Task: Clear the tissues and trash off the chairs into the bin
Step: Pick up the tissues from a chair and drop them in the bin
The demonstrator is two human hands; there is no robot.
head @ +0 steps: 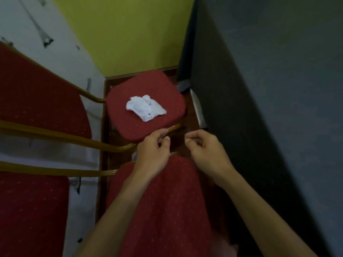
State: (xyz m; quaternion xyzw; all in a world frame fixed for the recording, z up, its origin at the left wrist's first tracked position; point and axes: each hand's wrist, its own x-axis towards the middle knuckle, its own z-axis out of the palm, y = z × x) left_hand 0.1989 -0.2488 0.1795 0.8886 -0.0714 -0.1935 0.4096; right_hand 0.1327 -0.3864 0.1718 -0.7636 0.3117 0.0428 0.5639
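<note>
A crumpled white tissue [145,107] lies on the red seat of the far chair [120,119]. My left hand [153,153] hovers just past that seat's near edge, fingers curled, thumb and fingertips pinched together with nothing visible between them. My right hand [206,149] is beside it to the right, fingers curled the same way, also holding nothing that I can see. Both hands are above the gap between the far chair and the nearer red seat [161,210]. No bin is in view.
Red padded chair backs with gold metal frames [55,134] stand at the left. A dark grey wall or panel [269,108] fills the right side, close to the chairs. A yellow wall [130,34] is behind. Brown floor shows between the seats.
</note>
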